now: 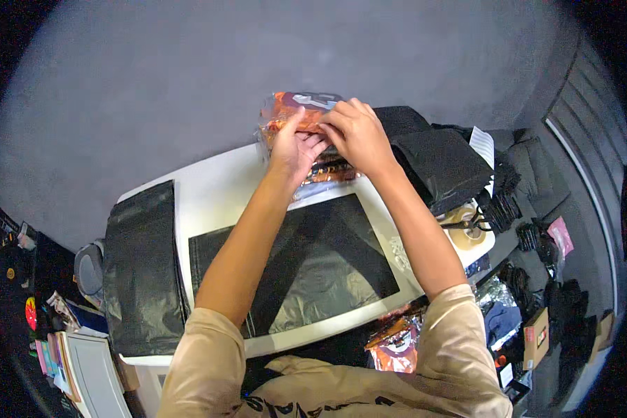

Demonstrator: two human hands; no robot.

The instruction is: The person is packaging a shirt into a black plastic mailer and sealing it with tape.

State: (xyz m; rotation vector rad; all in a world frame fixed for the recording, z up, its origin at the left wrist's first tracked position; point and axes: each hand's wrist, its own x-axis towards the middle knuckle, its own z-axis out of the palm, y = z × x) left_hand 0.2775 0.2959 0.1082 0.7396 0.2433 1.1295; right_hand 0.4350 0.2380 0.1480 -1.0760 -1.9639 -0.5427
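Observation:
An orange and dark, clear-plastic-wrapped package [285,104] is up at the far edge of the white table [216,171]. My left hand [296,153] has its palm turned up, its thumb against the package and its fingers curled below the near edge. From the right, my right hand [359,136] pinches that same near edge; its fingertips are partly hidden. More shiny wrapped packages [331,173] lie in a pile just under my hands. Between my forearms, a flat black plastic bag [320,272] is spread on the table.
Black plastic bags [143,272] lie along the table's left end. Folded black material [442,167] is heaped at the right, beside a tape roll [467,233] and black scissors [475,221]. Orange packages [397,345] sit below the near edge. A cardboard box [536,338] stands at the right among clutter.

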